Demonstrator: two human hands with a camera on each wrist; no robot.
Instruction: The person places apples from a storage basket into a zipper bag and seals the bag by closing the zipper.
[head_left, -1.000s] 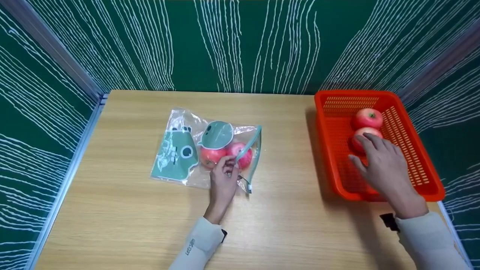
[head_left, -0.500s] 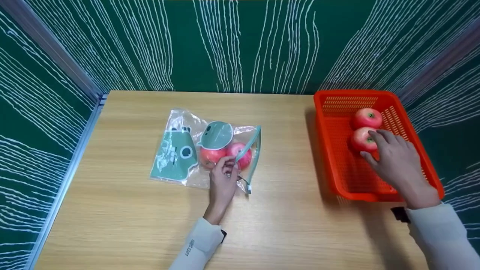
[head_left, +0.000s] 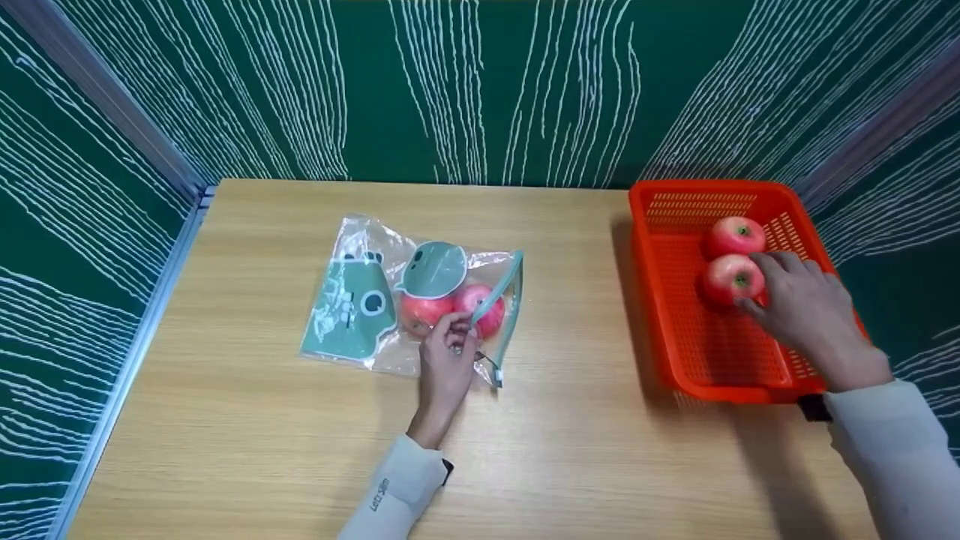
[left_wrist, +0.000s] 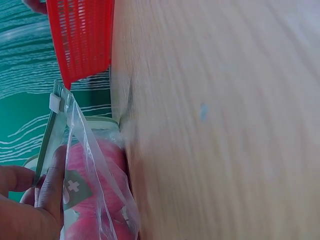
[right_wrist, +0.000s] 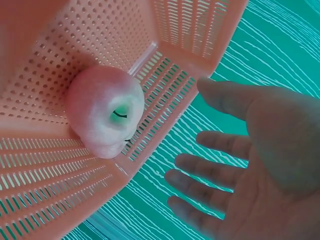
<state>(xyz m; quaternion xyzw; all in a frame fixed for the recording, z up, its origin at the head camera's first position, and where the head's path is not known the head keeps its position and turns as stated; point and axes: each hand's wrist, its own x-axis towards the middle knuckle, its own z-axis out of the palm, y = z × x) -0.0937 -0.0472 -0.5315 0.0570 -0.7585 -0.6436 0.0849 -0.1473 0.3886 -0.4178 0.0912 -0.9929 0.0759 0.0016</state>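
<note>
A clear zip bag (head_left: 364, 307) with green animal prints lies flat on the table, its green-edged mouth toward the right. Two red apples (head_left: 487, 307) are inside it. My left hand (head_left: 448, 360) pinches the mouth's edge between thumb and fingers; in the left wrist view the green strip (left_wrist: 46, 145) is held up, parting the mouth. Over the right part of the red basket my right hand (head_left: 806, 311) hovers with fingers spread beside the nearer apple (head_left: 731, 280). In the right wrist view a gap shows between the fingers (right_wrist: 210, 170) and the apple (right_wrist: 102, 107).
The red plastic basket (head_left: 649, 300) with slotted walls stands at the table's right side. A second apple (head_left: 737, 234) lies in it behind the nearer one. Green walls with white wavy lines (head_left: 495, 90) enclose the wooden table (head_left: 247, 427) at the back and sides.
My right hand has drawn back to the right from above the nearer apple, uncovering it. The left hand and the bag have stayed in place.
</note>
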